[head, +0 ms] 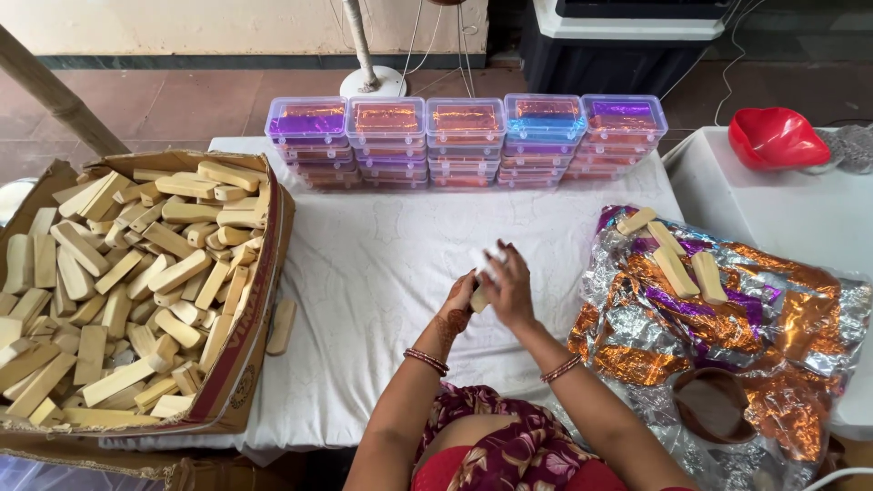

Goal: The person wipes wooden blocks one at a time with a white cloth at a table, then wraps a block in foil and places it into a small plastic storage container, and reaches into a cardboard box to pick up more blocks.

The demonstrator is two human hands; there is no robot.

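With both the left hand (457, 307) and right hand (509, 289) grasping one wooden stick (479, 297) in their fingers above the bench (382, 264), a loosened grip would likely drop it among the foil sheets (727, 318).

Head view, steeply downward (close), over white-clothed table (382, 264)

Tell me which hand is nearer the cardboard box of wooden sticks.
Left. The left hand is at the table's middle, on the side toward the cardboard box. The right hand is just beyond it, farther from the box. Both clasp one small stick.
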